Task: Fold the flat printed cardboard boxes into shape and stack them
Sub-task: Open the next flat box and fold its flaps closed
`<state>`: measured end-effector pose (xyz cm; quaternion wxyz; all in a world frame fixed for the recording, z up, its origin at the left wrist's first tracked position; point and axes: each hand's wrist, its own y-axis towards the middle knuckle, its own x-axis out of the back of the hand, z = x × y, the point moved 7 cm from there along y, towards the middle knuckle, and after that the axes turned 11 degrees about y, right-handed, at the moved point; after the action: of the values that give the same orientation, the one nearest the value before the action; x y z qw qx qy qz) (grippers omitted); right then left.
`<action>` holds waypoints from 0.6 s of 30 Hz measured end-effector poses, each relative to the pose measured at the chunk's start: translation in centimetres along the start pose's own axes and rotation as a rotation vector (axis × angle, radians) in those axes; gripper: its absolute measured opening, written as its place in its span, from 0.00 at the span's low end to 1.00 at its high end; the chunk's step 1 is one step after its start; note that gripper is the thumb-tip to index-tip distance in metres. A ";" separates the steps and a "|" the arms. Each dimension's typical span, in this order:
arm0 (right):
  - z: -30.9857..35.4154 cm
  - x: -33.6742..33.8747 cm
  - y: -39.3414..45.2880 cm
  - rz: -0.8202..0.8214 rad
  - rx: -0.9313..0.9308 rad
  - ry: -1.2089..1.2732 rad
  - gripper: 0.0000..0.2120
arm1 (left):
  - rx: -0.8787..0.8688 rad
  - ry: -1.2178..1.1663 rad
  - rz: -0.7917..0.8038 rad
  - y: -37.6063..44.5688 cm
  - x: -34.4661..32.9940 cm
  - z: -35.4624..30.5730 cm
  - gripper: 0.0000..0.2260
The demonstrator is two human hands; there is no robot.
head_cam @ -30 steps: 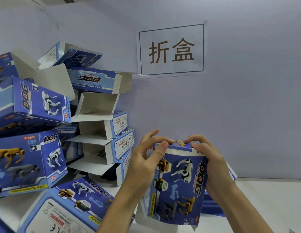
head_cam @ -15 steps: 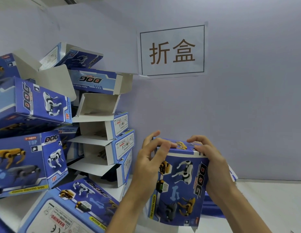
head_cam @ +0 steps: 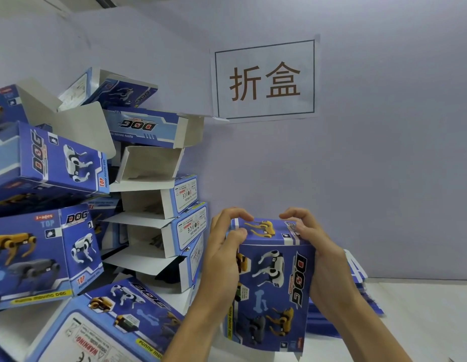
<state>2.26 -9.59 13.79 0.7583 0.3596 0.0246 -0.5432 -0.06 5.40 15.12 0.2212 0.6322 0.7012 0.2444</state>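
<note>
I hold a blue printed toy-dog box (head_cam: 273, 286) upright in front of me, its top flap (head_cam: 263, 228) folded down flat. My left hand (head_cam: 223, 254) grips the box's left side, fingers curled over the flap's left end. My right hand (head_cam: 316, 246) grips the right side, fingers curled onto the flap's right end. A low pile of flat boxes (head_cam: 357, 275) lies behind my right hand. Folded boxes are heaped on the left (head_cam: 52, 163).
The heap on the left leans unevenly; several boxes (head_cam: 159, 199) have open flaps facing me. One folded box (head_cam: 104, 325) lies flat at the front left. A white table top (head_cam: 423, 317) extends to the right. A paper sign (head_cam: 265, 79) hangs on the wall behind.
The top flap has gone down from partly raised to flat on the box. Both hands' fingers have curled over its ends. The box has shifted slightly right.
</note>
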 end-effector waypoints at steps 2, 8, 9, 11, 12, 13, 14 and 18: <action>0.0 -0.1 0.0 0.018 0.004 0.014 0.09 | 0.016 -0.017 -0.004 0.1 0.2 0.3 0.10; 0.0 0.3 0.2 -0.013 0.040 -0.047 0.11 | 0.013 0.009 0.008 0.1 0.3 0.6 0.11; 0.0 0.3 0.2 -0.011 0.037 -0.053 0.11 | 0.015 0.009 0.017 0.2 0.2 0.6 0.10; 0.1 0.4 0.1 -0.011 0.028 -0.041 0.11 | -0.005 0.004 0.060 0.1 0.0 0.6 0.08; 0.2 0.4 0.1 -0.012 0.025 -0.031 0.10 | -0.015 0.014 0.103 0.0 -0.1 0.3 0.03; 0.4 0.4 0.1 -0.012 0.027 -0.020 0.10 | -0.032 0.044 0.139 -0.1 -0.1 0.0 0.03; 0.5 0.4 0.1 -0.010 0.028 -0.012 0.10 | -0.052 0.090 0.172 -0.1 -0.1 -0.2 0.08; 0.6 0.0 -0.1 0.047 0.006 -0.014 0.07 | -0.089 0.100 0.142 0.1 0.5 -0.5 0.09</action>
<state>1.96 -9.90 14.18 0.7698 0.3585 0.0090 -0.5280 -0.34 5.83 15.58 0.1955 0.6569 0.6533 0.3216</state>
